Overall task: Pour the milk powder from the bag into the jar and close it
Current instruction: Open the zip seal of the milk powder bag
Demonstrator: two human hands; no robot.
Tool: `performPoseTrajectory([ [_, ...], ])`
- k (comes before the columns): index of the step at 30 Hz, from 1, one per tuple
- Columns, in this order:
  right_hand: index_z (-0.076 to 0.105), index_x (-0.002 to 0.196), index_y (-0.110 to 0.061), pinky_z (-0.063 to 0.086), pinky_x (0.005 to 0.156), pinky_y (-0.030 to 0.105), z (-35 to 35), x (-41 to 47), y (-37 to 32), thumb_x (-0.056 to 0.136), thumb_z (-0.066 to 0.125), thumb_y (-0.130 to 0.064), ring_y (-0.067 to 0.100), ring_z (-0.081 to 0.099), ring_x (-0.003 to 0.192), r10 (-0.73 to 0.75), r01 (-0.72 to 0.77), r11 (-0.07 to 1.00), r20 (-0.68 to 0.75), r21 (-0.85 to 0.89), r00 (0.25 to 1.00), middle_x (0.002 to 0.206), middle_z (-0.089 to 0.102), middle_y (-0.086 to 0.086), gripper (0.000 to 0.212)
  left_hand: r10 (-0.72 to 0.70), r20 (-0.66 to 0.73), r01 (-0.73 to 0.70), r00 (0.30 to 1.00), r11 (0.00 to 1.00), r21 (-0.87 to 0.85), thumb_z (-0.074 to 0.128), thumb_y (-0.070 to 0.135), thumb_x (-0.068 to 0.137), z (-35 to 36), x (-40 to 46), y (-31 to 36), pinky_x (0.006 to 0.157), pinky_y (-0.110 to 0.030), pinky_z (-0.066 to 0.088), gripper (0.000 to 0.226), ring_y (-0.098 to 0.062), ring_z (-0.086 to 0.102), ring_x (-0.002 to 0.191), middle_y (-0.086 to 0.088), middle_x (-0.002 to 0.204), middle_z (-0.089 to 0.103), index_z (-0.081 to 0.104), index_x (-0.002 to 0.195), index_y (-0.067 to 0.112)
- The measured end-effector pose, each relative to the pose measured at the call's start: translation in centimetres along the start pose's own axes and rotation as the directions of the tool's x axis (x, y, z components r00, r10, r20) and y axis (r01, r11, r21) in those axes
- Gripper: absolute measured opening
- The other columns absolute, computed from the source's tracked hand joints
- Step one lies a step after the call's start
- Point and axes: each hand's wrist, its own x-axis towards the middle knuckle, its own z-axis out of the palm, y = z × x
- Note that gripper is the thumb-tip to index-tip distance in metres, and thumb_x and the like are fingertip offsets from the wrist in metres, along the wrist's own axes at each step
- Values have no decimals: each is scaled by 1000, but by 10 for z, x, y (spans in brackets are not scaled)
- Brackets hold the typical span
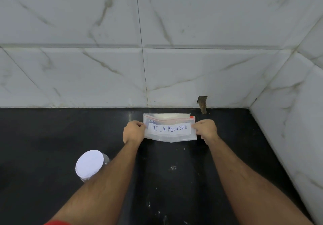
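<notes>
A clear zip bag point(169, 128) with a white label reading "MILK POWDER" is held up over the black counter, near the back wall. White powder shows at its top, behind a red zip strip. My left hand point(133, 131) pinches the bag's left edge and my right hand point(206, 130) pinches its right edge. A clear jar with a white lid point(89, 163) stands on the counter at the left, beside my left forearm, which hides part of it. The lid sits on the jar.
The black counter point(52, 137) carries a few white specks near the front. Marble-look tiled walls point(104, 67) rise behind and at the right, meeting in a corner. A small broken hole point(202, 103) sits low in the back wall.
</notes>
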Motion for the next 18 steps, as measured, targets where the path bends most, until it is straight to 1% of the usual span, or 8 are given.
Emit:
performPoseTrajectory([
  [1, 68, 73, -17, 60, 77, 38, -2, -4, -1, 87, 74, -13, 23, 71, 88, -18, 17, 999, 10, 43, 1000, 94, 75, 7, 15, 6, -2, -6, 1000, 999, -33, 63, 24, 92, -2, -2, 0, 73, -30, 49, 19, -23, 66, 96, -2, 104, 73, 75, 104, 17],
  [3, 71, 77, -12, 53, 62, 31, -9, -12, -4, 87, 72, -11, 21, 72, 86, -69, 65, 989, 27, 130, 997, 95, 77, 8, 11, 16, -9, -17, 1000, 993, -115, 63, 26, 91, -8, -7, 1, 78, -35, 55, 15, -22, 67, 94, 0, 98, 73, 74, 98, 19],
  [5, 72, 84, -8, 47, 57, 23, -19, -26, -9, 90, 70, -10, 18, 71, 84, -117, 108, 972, 30, 209, 993, 95, 76, 6, 6, 31, -24, -35, 999, 977, -212, 65, 26, 90, -15, -15, 6, 80, -39, 58, 12, -21, 68, 90, 1, 94, 73, 73, 93, 18],
  [7, 70, 86, -7, 44, 52, 16, -31, -42, -14, 92, 69, -10, 13, 68, 80, -167, 154, 950, 26, 272, 986, 94, 74, 5, 7, 56, -45, -67, 997, 950, -306, 66, 25, 90, -23, -24, 9, 81, -39, 58, 11, -19, 67, 85, 1, 91, 73, 72, 87, 17],
  [10, 68, 80, -11, 42, 53, 14, -48, -69, -21, 94, 67, -10, 8, 62, 73, -252, 247, 919, -23, 306, 967, 87, 71, 2, 13, 121, -86, -146, 989, 902, -407, 67, 25, 90, -39, -42, 17, 76, -34, 54, 13, -16, 61, 75, 1, 83, 71, 69, 82, 15],
  [13, 64, 73, -10, 42, 49, 9, -67, -95, -31, 92, 66, -5, 8, 56, 64, -362, 367, 849, -87, 382, 928, 74, 65, 3, 20, 176, -140, -222, 974, 839, -496, 67, 23, 90, -59, -55, 28, 73, -29, 48, 12, -15, 59, 75, 3, 79, 68, 68, 80, 16],
  [15, 64, 72, -10, 42, 47, 7, -81, -113, -41, 91, 67, -3, 7, 57, 61, -416, 431, 800, -131, 417, 900, 70, 64, 3, 20, 208, -167, -266, 964, 795, -545, 67, 23, 90, -75, -62, 37, 80, -33, 53, 10, -16, 63, 78, 3, 83, 71, 68, 81, 18],
  [18, 67, 75, -12, 45, 50, 9, -99, -136, -47, 91, 68, -3, 0, 60, 56, -476, 492, 739, -162, 460, 865, 70, 68, 0, 18, 263, -170, -311, 950, 722, -618, 66, 22, 91, -96, -77, 43, 86, -40, 56, 10, -21, 68, 86, -4, 92, 75, 71, 89, 14],
])
